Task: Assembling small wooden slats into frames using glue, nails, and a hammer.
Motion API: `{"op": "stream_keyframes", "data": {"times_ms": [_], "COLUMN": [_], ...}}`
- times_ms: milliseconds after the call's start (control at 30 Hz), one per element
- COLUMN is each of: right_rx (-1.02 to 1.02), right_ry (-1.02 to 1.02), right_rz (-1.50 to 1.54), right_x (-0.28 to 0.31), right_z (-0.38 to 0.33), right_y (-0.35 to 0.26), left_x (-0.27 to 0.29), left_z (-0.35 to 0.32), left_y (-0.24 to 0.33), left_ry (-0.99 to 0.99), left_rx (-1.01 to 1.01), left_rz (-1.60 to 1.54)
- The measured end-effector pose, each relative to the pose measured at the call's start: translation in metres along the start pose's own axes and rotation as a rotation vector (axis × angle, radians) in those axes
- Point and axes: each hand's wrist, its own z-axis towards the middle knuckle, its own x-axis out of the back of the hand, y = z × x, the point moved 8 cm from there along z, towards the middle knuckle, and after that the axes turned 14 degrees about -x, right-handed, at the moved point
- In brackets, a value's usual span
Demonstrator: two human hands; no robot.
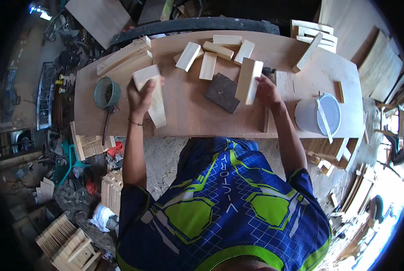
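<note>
The left hand (141, 97), left of the frame's centre, was closed around a long pale wooden block (157, 108), its thumb lying across the near face. That block slanted over the worktable (184, 115), its upper end toward the upper left and its lower end near the table's front edge. The right hand (268, 93), right of centre, grasped a second wooden block (247, 81) along its right side, with the fingertips against the edge; the grip behind the wood could not be seen. This block stood nearly vertical in the frame and overlapped the right corner of a dark square slab (221, 93), which lay on the table between the two hands. Whether block and slab touched, the view did not tell.

Above the slab, in the upper middle of the frame, a loose group of short wooden blocks (207, 66) lay at various angles, some touching. Two long wooden pieces (124, 58) lay side by side at the upper left of the tabletop, and a single wooden bar (307, 53) lay slanted at the upper right. A green ribbed container (113, 94) stood left of the left hand. At the right, a white bucket (304, 118) carried a flat pale stick (323, 118) across its mouth. Stacked wooden pieces (71, 246) filled part of the lower left.
</note>
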Motion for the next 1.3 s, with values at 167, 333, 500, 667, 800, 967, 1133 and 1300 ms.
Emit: {"op": "stream_keyframes", "data": {"times_ms": [167,333,500,667,800,967,1133,1300], "right_rx": [-0.068,0.15,0.359,0.321,0.377,0.363,0.401,0.383], "right_ry": [-0.103,-0.043,0.027,0.156,0.207,0.236,0.216,0.235], "right_rz": [-0.14,-0.711,-0.806,-0.909,-0.868,-0.917,-0.874,-0.859], "right_x": [-0.056,-0.074,-0.053,-0.005,-0.005,0.003,-0.005,-0.002], "right_z": [-0.005,0.03,0.064,0.085,0.083,0.089,0.077,0.077], "right_y": [0.019,0.018,0.021,0.051,0.053,0.057,0.052,0.053], "left_x": [-0.052,-0.087,-0.108,-0.142,-0.167,-0.182,-0.193,-0.198], "left_z": [0.038,0.064,0.064,0.059,0.05,0.053,0.048,0.038], "left_y": [0.024,0.043,0.027,0.009,0.0,-0.012,-0.027,-0.039], "left_ry": [-0.27,-0.553,-0.653,-0.829,-0.948,-0.915,-0.931,-0.942], "left_rx": [0.083,0.081,0.055,0.088,0.076,0.038,0.107,0.06], "left_rz": [0.172,0.33,0.523,0.661,0.668,0.663,0.713,0.754]}}
